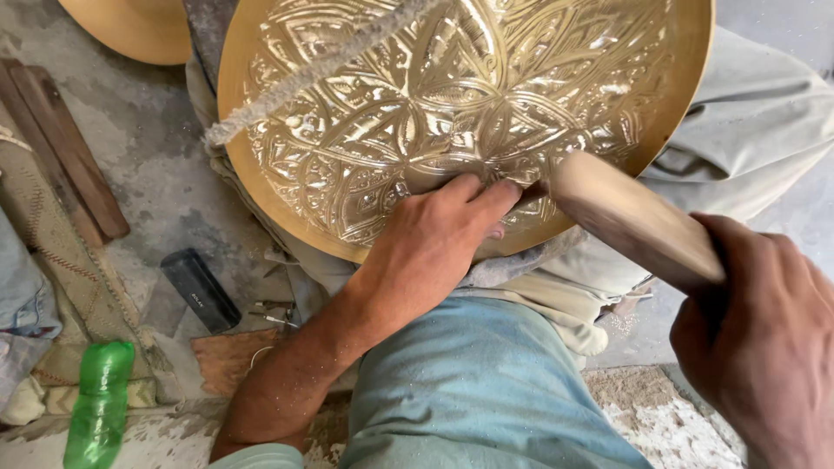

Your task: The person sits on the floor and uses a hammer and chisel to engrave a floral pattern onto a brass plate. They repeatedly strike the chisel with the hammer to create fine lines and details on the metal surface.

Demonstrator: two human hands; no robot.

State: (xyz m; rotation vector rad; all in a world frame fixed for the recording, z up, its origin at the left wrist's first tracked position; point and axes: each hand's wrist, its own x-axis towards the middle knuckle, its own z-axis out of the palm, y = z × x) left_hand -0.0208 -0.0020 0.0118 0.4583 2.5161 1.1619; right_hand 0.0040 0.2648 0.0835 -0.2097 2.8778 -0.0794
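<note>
Left hand pressed flat, fingers pinched; right hand fisted in a grip.

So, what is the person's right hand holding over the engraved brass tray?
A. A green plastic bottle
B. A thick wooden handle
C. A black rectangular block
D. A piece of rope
B: the right hand closes around a thick wooden handle that reaches to the brass tray, beside the left hand; the green bottle and the black block lie on the floor.
</note>
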